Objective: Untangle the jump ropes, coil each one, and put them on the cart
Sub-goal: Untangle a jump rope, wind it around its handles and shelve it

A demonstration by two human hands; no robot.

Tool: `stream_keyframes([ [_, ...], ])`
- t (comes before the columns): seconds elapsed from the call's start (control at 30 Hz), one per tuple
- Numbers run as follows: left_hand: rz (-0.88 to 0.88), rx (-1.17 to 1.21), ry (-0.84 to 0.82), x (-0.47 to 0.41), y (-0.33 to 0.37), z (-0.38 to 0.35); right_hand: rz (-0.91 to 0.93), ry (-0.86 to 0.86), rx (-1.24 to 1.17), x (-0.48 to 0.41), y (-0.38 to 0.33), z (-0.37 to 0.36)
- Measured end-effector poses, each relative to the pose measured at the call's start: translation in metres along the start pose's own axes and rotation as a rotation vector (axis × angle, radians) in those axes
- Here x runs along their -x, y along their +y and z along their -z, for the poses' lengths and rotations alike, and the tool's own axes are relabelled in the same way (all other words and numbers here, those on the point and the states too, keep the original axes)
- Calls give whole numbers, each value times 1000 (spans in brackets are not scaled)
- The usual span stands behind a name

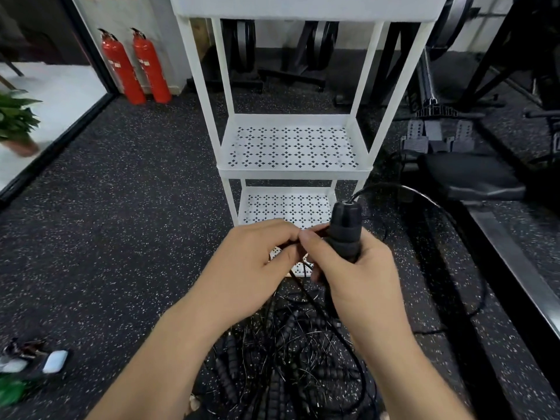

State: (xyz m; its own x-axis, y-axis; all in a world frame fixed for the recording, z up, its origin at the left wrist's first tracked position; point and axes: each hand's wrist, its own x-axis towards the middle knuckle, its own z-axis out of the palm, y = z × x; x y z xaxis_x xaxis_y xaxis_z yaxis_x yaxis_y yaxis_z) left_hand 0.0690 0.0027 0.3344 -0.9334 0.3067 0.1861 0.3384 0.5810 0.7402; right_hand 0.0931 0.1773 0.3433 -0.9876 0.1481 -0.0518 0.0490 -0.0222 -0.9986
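My right hand (354,274) grips a black jump rope handle (345,228) upright, in front of the white cart (291,174). A thin black cord (430,204) leaves the handle's top and arcs right, down toward the floor. My left hand (254,262) pinches a black cord beside the handle, its fingertips meeting my right thumb. Below my forearms a tangled pile of black jump ropes (291,353) with ribbed handles lies on the speckled floor. The cart's perforated middle shelf (291,147) and lower shelf (285,207) hold nothing.
Two red fire extinguishers (136,68) stand at the back left wall. Black gym machines (472,174) crowd the right side, weight plates behind the cart. A potted plant (15,122) sits at the left edge, and small items (33,359) lie on the floor at the lower left.
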Motion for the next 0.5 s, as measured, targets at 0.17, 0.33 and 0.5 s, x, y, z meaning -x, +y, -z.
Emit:
stream_keyframes([
  [0.17, 27, 5, -42, 1, 0, 0, 40, 7, 58, 2, -1, -1],
  [0.33, 55, -54, -111, -1, -5, -2, 42, 48, -81, 0, -12, 6],
  [0.5, 95, -62, -147, -2, -14, -2, 143, 180, -259, -4, -34, 27],
])
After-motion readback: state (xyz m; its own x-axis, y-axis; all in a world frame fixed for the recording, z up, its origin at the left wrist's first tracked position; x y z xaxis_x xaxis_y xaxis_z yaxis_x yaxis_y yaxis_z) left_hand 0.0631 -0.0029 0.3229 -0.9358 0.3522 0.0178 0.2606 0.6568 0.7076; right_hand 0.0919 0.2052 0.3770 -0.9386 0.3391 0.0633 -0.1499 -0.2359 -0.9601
